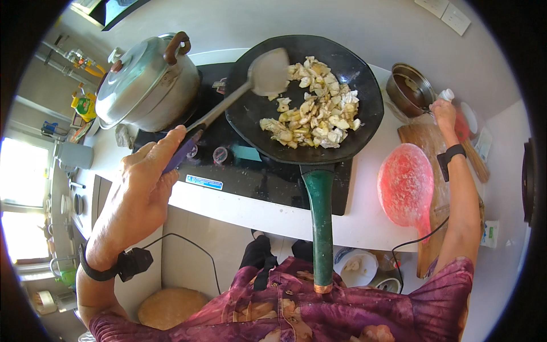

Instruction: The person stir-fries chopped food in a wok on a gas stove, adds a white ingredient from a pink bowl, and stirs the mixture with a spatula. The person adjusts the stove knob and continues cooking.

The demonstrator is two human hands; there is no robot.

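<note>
My left hand (143,184) grips the purple handle of a metal spatula (222,102); its blurred blade is over the left side of a black wok (248,124). Pale chopped food pieces (316,111), some with white powder on them, lie in the wok. The wok's green handle (321,226) points towards me. At the far right my right hand (444,112) is beside a small metal pot (410,89), closed around something with a white cap (447,95), perhaps a bottle; its body is mostly hidden by the fingers.
A lidded metal pot (149,89) stands on the black cooktop (265,184) at left. A powder-dusted red scoop (406,186) lies partly over a wooden board (427,252) on the right. Wall sockets (455,18) are at upper right. A white bucket (357,267) and a cable are below the counter edge.
</note>
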